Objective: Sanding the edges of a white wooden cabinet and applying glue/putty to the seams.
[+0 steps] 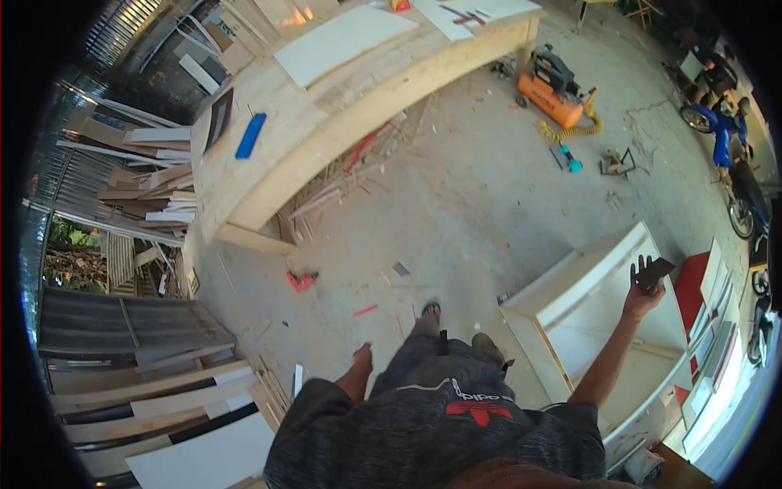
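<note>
My right hand (643,298) is raised at the right, over a white open cabinet box (533,316) that lies on the floor. A dark, flat rectangular piece (656,272) rests in its grip, with the fingers showing behind it; what kind of piece cannot be made out. Down at my left side hangs my left hand (363,354), small in the view, its fingers too unclear to read. Beyond it on the floor is a red power tool (301,281).
A long wooden workbench (326,134) carries white panels (346,45) and a blue strip-like object (251,136). Farther off stand an orange air compressor (554,99), a teal power tool (572,161) and a blue motorbike (723,134). Boards (159,399) are stacked at the left.
</note>
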Demonstrator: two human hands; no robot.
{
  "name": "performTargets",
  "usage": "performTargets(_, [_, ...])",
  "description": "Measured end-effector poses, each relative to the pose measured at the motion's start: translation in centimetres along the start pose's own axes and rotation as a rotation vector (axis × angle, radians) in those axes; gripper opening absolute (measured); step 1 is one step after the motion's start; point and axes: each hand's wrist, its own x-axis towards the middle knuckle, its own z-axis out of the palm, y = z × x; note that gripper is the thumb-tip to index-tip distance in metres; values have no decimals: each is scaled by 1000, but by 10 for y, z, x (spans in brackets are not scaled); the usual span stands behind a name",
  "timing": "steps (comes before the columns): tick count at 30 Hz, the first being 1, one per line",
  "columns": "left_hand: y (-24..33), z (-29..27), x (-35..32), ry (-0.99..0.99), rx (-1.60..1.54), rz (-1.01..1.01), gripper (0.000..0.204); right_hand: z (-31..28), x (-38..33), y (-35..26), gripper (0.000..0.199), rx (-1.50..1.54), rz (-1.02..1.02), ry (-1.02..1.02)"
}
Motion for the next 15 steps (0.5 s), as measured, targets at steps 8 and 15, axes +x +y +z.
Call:
performTargets(8, [319, 119, -46, -567, -234, 790, 36, 168, -43, 119, 78, -81, 453, -608])
performTargets(15, [479, 219, -189, -1092, 46, 799, 32, 192, -49, 290, 80, 153, 705, -138])
